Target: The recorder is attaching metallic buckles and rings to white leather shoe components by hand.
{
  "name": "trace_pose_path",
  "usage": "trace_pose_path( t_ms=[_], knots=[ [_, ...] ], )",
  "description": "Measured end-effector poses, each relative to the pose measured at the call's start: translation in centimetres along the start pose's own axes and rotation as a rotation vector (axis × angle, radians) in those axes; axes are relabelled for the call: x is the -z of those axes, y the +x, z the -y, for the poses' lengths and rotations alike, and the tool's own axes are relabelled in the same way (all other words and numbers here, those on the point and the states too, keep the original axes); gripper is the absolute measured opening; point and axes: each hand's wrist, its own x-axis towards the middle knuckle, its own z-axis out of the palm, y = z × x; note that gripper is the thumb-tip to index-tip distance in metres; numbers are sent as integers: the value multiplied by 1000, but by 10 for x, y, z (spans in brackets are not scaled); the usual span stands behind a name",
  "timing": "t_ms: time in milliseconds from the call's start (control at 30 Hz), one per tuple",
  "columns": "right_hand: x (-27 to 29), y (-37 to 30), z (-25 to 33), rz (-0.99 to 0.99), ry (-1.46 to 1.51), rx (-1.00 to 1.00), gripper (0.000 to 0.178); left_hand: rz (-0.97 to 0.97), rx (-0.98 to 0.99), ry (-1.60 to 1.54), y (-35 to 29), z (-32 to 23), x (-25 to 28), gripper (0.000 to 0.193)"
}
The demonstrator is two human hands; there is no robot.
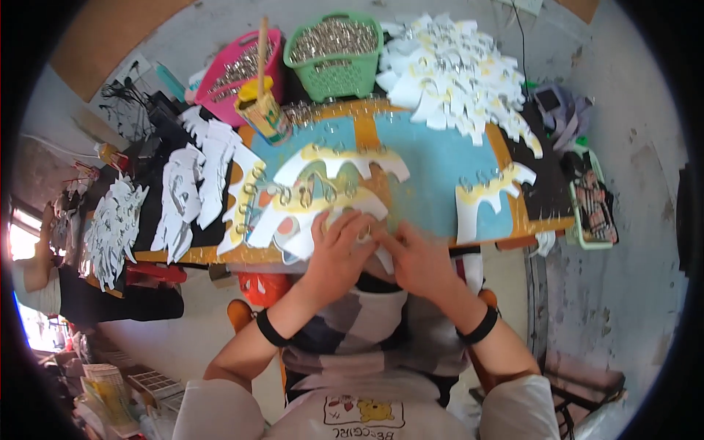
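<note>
At the near edge of the table [440,169], the left hand [339,253] and right hand [419,258] press together on a white cutout [293,224]. Both pinch a small metal ring [364,233] against it, fingers closed, beside more ringed cutouts [345,163]

1. The scene is bright and evenly lit, with daylight colours and no dim zones on the table [440,172].
2. A strong white light enters at the far left edge, where a window-like area [20,242] is overexposed and shows no detail.
3. Shadows are soft and short; under the table edge the space is darker.
4. The white paper cutouts [455,73] at the top reflect much light and look slightly washed out.
5. The fisheye lens bends straight lines near the rim, and black corners frame the round picture.
6. The centre is fairly sharp; the left hand [337,253] and right hand [418,257] look a little soft, and things near the rim are smeared.
</note>
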Motion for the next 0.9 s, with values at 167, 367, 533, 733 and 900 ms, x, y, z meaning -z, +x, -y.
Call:
trace_pose_path(
  t_ms=[167, 367, 533, 733, 900],
  knots=[
    [-5, 3, 0, -72, 49, -25, 36, 0, 22, -39, 0, 3, -2, 24],
    [-16, 1, 0, -183, 19, -37, 36, -16, 31, -81, 1, 6, -3, 22],
    [-21, -2, 1, -279, 16, -47, 36, -61, 0, -73, -3, 8, -12, 16],
    [-23, -13, -10, -281, 225, -47, 38, -3, -103, -43, -9, 16, -14, 24],
    [-5, -25, -16, -294, 698, -121, 44, 101, -132, -68, -10, 16, -8, 31]
  ],
)
